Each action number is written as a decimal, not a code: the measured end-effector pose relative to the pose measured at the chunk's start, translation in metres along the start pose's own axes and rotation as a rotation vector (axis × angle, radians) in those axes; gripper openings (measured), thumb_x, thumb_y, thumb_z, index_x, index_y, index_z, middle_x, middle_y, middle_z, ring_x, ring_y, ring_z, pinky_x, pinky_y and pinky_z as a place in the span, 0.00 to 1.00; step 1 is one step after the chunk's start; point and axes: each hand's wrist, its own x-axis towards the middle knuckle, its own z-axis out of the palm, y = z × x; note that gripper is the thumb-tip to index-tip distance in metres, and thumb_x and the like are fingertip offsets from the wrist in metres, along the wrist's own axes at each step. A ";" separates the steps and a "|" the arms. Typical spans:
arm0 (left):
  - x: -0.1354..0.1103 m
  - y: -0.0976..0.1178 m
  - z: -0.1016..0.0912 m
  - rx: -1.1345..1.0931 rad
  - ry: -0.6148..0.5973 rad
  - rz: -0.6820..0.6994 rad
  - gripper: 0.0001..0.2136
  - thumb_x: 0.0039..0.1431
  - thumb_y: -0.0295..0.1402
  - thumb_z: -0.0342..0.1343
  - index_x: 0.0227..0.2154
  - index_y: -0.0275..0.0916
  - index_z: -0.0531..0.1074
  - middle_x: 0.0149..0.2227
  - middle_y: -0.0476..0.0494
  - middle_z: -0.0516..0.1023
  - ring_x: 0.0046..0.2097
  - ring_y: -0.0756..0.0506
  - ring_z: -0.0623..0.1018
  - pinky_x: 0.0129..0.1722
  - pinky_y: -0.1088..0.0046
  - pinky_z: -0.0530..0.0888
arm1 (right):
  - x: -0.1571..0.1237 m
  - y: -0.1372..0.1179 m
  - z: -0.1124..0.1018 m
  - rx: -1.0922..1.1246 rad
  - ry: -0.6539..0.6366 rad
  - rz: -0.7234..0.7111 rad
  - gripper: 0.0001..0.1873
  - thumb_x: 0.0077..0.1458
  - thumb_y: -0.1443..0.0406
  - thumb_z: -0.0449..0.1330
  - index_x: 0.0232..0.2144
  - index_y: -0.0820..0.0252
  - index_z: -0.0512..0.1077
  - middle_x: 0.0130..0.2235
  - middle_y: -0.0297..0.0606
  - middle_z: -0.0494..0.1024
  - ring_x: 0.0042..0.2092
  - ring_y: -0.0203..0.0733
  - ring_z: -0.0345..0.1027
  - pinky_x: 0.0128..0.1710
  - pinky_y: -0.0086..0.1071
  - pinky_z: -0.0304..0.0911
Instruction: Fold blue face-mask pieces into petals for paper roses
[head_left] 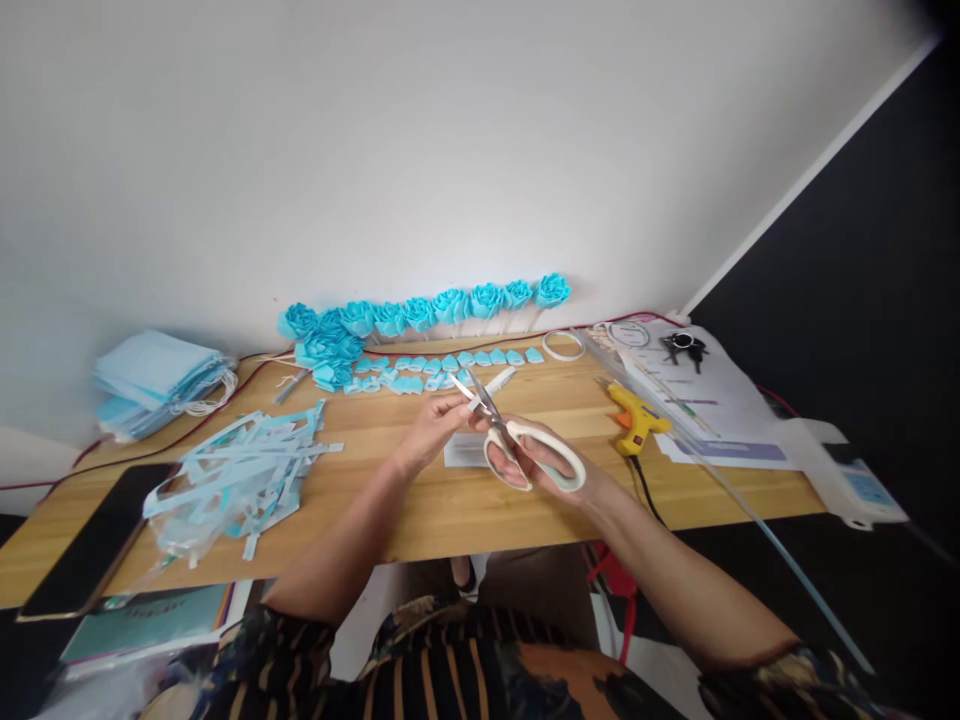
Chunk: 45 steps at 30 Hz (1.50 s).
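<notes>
My right hand (551,470) grips white-handled scissors (525,450), fingers through the loops, blades pointing up and left. My left hand (439,420) pinches a small pale piece (474,402) right at the blades. Both hands hover over the middle of a wooden table (420,510). Under them lies a white slip of paper (465,452). Behind, a row of small cut blue pieces (442,366) runs across the table, and blue fabric roses (420,315) lean on the wall.
A pile of cut blue strips (240,470) lies to the left, with a stack of blue face masks (154,380) behind it and a dark phone (94,540) at the left edge. A yellow glue gun (634,415), tape roll (562,345), papers (712,410) and keys (682,347) sit at right.
</notes>
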 end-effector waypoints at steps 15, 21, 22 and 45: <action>-0.003 0.006 0.002 0.017 -0.077 0.017 0.17 0.55 0.48 0.63 0.33 0.36 0.81 0.32 0.42 0.80 0.36 0.46 0.76 0.41 0.69 0.71 | -0.009 -0.012 0.005 -0.061 0.090 0.064 0.28 0.53 0.49 0.65 0.47 0.63 0.71 0.24 0.26 0.65 0.19 0.24 0.45 0.15 0.23 0.39; 0.003 0.005 0.007 0.024 0.128 0.071 0.20 0.53 0.50 0.63 0.21 0.36 0.76 0.23 0.47 0.73 0.29 0.49 0.71 0.35 0.69 0.69 | -0.004 -0.003 0.029 -0.293 -0.094 0.135 0.21 0.54 0.56 0.66 0.48 0.59 0.72 0.32 0.31 0.69 0.28 0.29 0.58 0.27 0.24 0.55; 0.004 0.006 0.007 -0.013 0.137 0.075 0.20 0.52 0.50 0.64 0.21 0.36 0.76 0.22 0.47 0.72 0.27 0.49 0.70 0.33 0.69 0.68 | -0.006 -0.001 0.031 -0.311 -0.121 0.138 0.21 0.55 0.56 0.66 0.48 0.58 0.71 0.33 0.31 0.69 0.30 0.29 0.59 0.29 0.25 0.56; -0.003 -0.001 0.004 0.039 0.028 0.040 0.24 0.52 0.54 0.61 0.19 0.36 0.73 0.27 0.45 0.75 0.32 0.48 0.72 0.36 0.70 0.67 | -0.020 -0.008 -0.002 -0.069 0.076 0.070 0.31 0.50 0.46 0.67 0.46 0.63 0.70 0.27 0.31 0.68 0.22 0.28 0.54 0.18 0.24 0.50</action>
